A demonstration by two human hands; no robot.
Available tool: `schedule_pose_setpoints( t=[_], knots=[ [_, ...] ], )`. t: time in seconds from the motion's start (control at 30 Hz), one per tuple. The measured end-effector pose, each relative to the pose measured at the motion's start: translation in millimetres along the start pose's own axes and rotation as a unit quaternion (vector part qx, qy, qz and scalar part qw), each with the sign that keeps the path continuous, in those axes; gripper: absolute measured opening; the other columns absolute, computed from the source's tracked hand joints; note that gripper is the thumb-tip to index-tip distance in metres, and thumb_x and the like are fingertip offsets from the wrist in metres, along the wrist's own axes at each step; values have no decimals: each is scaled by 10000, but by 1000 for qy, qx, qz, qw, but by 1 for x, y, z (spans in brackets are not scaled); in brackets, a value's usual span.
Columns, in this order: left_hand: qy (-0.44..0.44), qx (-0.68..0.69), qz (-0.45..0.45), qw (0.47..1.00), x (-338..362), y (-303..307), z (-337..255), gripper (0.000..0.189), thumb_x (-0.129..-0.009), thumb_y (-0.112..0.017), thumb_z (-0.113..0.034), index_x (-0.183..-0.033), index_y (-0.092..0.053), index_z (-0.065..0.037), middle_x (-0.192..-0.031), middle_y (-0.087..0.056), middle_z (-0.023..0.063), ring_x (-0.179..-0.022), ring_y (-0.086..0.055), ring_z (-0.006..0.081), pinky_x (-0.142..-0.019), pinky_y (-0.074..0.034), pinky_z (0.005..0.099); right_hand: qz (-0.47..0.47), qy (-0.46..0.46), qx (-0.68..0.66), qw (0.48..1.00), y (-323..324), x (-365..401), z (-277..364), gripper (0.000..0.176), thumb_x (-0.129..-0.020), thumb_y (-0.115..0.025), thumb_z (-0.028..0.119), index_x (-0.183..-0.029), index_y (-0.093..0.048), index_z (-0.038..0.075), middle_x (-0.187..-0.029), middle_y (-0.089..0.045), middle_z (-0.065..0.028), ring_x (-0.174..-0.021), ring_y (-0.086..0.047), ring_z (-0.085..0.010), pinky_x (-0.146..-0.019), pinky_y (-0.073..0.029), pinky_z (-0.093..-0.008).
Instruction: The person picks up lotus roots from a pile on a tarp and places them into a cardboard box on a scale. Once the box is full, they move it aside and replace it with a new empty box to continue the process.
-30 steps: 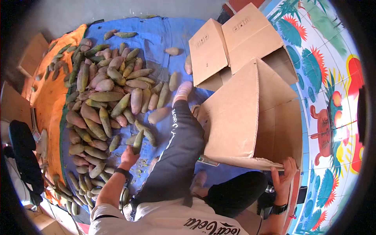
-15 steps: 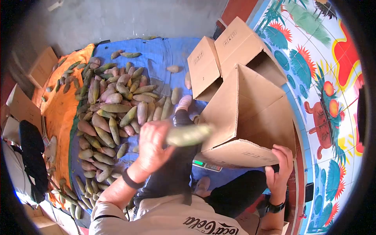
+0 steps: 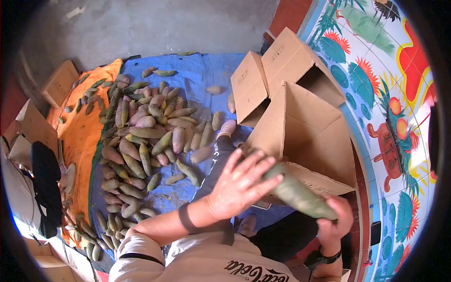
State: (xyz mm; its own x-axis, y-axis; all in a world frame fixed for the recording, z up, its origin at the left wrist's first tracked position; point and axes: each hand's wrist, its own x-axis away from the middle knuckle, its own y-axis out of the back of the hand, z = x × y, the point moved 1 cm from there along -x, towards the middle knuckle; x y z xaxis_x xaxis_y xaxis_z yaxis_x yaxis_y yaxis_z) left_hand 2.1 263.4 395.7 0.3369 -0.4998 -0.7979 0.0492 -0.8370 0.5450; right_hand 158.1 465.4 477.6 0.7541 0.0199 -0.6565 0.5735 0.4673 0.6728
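My left hand [image 3: 239,183] is stretched across my body with its fingers spread, touching the near end of a long green pod [image 3: 297,193]. My right hand [image 3: 337,221] grips the pod's other end, just in front of the open cardboard box [image 3: 324,145]. The pod is tilted, in the air above my lap. A large heap of green and pinkish pods [image 3: 145,136] lies on the blue tarp [image 3: 188,75] to my left.
Another open cardboard box [image 3: 282,61] stands behind the near one. An orange cloth [image 3: 77,136] with more pods borders the tarp on the left. My leg [image 3: 218,155] stretches out over the tarp. A scale [image 3: 263,205] shows under the box. A painted wall rises on the right.
My left hand picked a pod from the heap and carried it right across my body. My right hand left the box edge and took the pod's far end.
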Motion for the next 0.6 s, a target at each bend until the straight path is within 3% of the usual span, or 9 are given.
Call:
schedule_pose_setpoints(
  t=[0.1,0.13,0.23,0.3,0.37,0.4,0.43,0.5,0.6],
  knots=[
    [101,-4,-2,995,13,11,24,683,-635,-798,-129,-1247,-496,-100,-1354,-441,158,-1264,-420,343,-1063,-277,532,-162,-72,46,983,21,11,-21,368,-730,-490,34,-1087,-572,-1,-1029,-622,-211,-911,-613,-282,-825,-484,-357],
    [135,-20,-7,991,22,15,35,675,-643,-784,-108,-1248,-487,-76,-1344,-446,166,-1251,-425,356,-1055,-295,520,-192,-107,42,975,26,11,-27,344,-778,-513,46,-1109,-561,-36,-1079,-603,-179,-973,-590,-256,-862,-465,-356],
    [238,-94,3,967,65,19,74,644,-665,-736,-50,-1248,-465,-15,-1313,-456,198,-1205,-440,394,-1028,-343,468,-183,-122,154,963,37,8,-57,297,-823,-518,42,-1104,-568,-39,-1068,-609,-154,-966,-587,-253,-874,-458,-353],
    [301,-110,25,947,111,17,99,596,-691,-709,-56,-1237,-474,-6,-1262,-483,210,-1171,-453,401,-1000,-368,455,-185,-172,84,964,32,7,-74,255,-857,-542,54,-1092,-575,-41,-1065,-610,-145,-971,-581,-248,-862,-455,-335],
    [363,-158,95,913,173,13,120,575,-705,-700,-80,-1228,-478,5,-1207,-512,203,-1145,-463,395,-987,-375,464,-76,-167,172,968,27,2,-88,232,-891,-518,52,-1102,-567,-30,-1052,-589,-129,-951,-568,-201,-855,-443,-300],
    [394,-166,135,894,210,10,129,572,-713,-693,-143,-1229,-486,-10,-1212,-519,189,-1160,-459,381,-999,-363,460,-99,-154,175,967,19,1,-95,176,-887,-541,80,-1027,-583,-18,-935,-602,-116,-864,-575,-191,-785,-450,-301],
    [425,-173,174,871,248,8,136,573,-720,-686,-205,-1229,-495,-25,-1216,-525,174,-1175,-455,368,-1011,-350,456,-97,-155,172,968,18,-3,-99,176,-887,-541,80,-1027,-583,-18,-935,-602,-116,-864,-575,-191,-785,-450,-301],
    [527,-183,375,740,328,14,130,519,-742,-656,-296,-1196,-563,-61,-1209,-544,137,-1185,-461,330,-1021,-350,442,29,-245,120,962,11,-8,-112,182,-870,-577,137,-969,-587,-16,-844,-616,-140,-795,-595,-224,-740,-457,-325],
    [615,-184,481,598,388,29,109,459,-794,-590,-342,-1195,-604,-119,-1270,-540,110,-1237,-444,296,-1039,-327,467,58,-242,98,964,5,-11,-122,186,-875,-569,162,-927,-582,-16,-784,-604,-141,-745,-583,-216,-704,-452,-327]
  ],
)
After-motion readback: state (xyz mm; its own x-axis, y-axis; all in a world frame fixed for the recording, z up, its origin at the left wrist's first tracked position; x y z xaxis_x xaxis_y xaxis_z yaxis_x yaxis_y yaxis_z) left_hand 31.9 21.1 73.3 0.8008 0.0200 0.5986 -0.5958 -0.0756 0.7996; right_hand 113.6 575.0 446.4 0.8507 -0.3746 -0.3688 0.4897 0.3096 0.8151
